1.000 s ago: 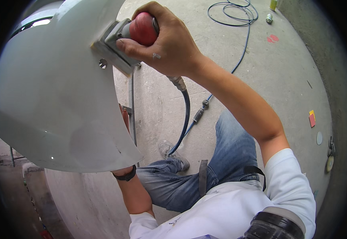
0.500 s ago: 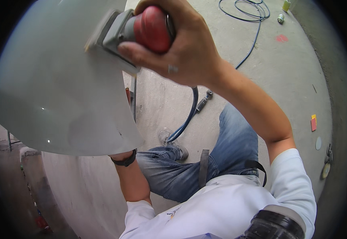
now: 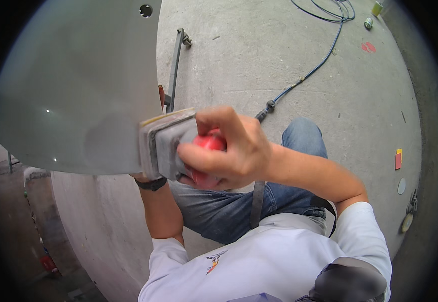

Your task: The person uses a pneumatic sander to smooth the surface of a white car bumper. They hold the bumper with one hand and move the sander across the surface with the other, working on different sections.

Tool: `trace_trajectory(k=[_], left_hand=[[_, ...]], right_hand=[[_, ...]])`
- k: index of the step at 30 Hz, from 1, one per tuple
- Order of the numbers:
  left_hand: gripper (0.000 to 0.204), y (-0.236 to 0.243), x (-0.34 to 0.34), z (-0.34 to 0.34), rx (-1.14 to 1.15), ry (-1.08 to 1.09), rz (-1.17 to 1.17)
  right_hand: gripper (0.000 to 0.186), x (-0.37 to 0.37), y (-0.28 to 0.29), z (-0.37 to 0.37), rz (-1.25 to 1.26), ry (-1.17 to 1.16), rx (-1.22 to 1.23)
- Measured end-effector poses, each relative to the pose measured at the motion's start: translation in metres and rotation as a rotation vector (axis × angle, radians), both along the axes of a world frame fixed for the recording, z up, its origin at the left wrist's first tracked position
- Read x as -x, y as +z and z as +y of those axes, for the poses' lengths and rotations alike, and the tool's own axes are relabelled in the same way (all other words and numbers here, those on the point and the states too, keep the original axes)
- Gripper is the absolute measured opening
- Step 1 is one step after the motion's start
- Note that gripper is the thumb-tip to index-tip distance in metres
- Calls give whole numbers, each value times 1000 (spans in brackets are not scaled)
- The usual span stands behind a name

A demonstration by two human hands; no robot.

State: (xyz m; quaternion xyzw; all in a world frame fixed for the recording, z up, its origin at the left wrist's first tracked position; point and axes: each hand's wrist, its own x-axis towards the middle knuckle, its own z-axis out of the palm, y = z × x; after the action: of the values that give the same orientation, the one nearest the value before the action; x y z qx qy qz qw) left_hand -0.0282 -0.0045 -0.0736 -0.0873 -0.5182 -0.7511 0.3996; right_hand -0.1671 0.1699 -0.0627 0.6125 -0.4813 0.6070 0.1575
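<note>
My right hand wraps round the red grip of an air sander. The sander's grey, squarish pad is tilted on edge against the right-hand rim of a large, smooth, curved grey panel, near its lower corner. A duller patch shows on the panel to the left of the pad. My left hand, with a dark band at the wrist, reaches behind the panel's lower edge; its fingers are hidden.
A grey metal stand shows behind the panel. The blue air hose runs from my right knee to coils at the far floor. Coloured sheets, a pale disc and another tool lie at the right; small containers are farther off.
My right hand has brought the sander down and toward me, from high on the panel to its lower right edge. The view has shifted slightly, and the left arm stays under the panel.
</note>
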Motion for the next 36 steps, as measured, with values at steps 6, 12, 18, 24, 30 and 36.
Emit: trace_trajectory(k=[6, 12, 18, 24, 30, 36], left_hand=[[77, -28, -31, -7, -54, 295, -202], [83, -7, -4, 4, -293, -136, 94], [90, 7, 10, 12, -418, -16, 132], [90, 0, -7, 12, -158, -136, 96], [85, 10, -12, 23, -420, 229, -161], [88, 16, 22, 28, -185, 333, -87]], right_hand=[[58, 49, 38, -29, -72, -132, 107], [50, 17, -10, -6, 47, 12, 14], [35, 17, -50, -3, 72, 58, 43], [42, 22, -12, -15, 40, -31, 75], [47, 21, 10, -20, -136, -68, -7], [37, -7, -29, 3, 186, 2, 152]])
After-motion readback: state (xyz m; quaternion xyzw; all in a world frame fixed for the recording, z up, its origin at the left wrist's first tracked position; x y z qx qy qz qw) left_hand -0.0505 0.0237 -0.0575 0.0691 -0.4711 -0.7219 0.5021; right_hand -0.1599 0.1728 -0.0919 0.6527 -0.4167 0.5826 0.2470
